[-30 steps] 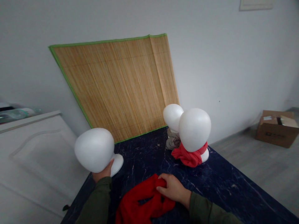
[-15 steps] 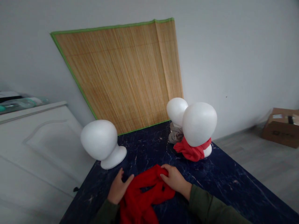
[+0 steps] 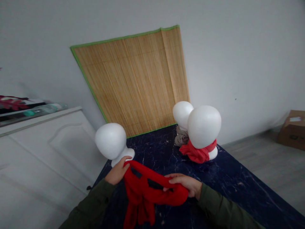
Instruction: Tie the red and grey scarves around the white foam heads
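Both of my hands grip a red scarf (image 3: 145, 194) and hold it stretched above the dark blue marbled table (image 3: 228, 187). My left hand (image 3: 117, 171) is closed on its left end, close to the base of a bare white foam head (image 3: 111, 141). My right hand (image 3: 187, 185) is closed on the scarf's right part, and loose red cloth hangs down below. Further back stands a white foam head (image 3: 204, 126) with a red scarf (image 3: 197, 154) round its neck. Behind it is another foam head (image 3: 182, 114) with a beige scarf (image 3: 181, 138).
A bamboo mat (image 3: 135, 82) with a green edge leans on the wall behind the table. A white cabinet (image 3: 45, 152) stands at the left with items on top. A cardboard box (image 3: 292, 128) sits on the grey floor at the right.
My left hand let go of the bare foam head, which now stands on the table, and took hold of the red scarf. Both hands lifted and stretched the scarf.
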Demonstrator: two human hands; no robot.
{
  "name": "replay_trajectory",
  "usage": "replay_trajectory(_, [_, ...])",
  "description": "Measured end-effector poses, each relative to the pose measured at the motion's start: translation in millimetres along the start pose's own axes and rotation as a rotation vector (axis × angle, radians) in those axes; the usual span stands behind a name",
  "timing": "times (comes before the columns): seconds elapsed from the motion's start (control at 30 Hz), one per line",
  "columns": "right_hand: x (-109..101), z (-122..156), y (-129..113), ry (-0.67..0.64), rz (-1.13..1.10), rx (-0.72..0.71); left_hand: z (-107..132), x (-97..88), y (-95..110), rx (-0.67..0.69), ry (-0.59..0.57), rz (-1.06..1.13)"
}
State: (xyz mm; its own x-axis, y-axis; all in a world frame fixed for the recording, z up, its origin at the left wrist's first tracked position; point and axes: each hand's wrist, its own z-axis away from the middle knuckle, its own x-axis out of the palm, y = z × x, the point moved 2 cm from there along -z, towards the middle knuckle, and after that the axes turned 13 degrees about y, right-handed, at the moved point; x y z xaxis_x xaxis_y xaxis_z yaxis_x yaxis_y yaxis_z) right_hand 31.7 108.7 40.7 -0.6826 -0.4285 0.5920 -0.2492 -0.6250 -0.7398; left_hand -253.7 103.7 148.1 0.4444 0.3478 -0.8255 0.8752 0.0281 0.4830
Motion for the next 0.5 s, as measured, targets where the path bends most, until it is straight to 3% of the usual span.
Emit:
replay_trajectory(0.1, [10.5, 7.3, 7.7, -0.192, 0.062, 0.046, -38.9, -12.4, 23.1, 0.011, 0.105, 0.031])
replay_trajectory(0.2, [15.8, 1.8, 20.1, -0.213, 0.137, 0.046, -78.9, -20.4, 41.4, 0.016, 0.232, -0.009])
replay_trajectory(0.27, [18.8, -3.7, 23.0, -0.18, 0.106, -0.055, -103.1, -23.2, 47.8, 0.007, 0.361, -0.045])
replay_trajectory(0.4, [23.7, -7.4, 15.0, -0.131, -0.07, -0.302, -136.4, -12.2, 43.0, -0.079, 0.572, -0.086])
replay_trajectory(0.5, [24.5, -7.2, 11.8, -0.156, -0.197, -0.265, -145.6, 9.7, 28.7, -0.15, 0.66, -0.098])
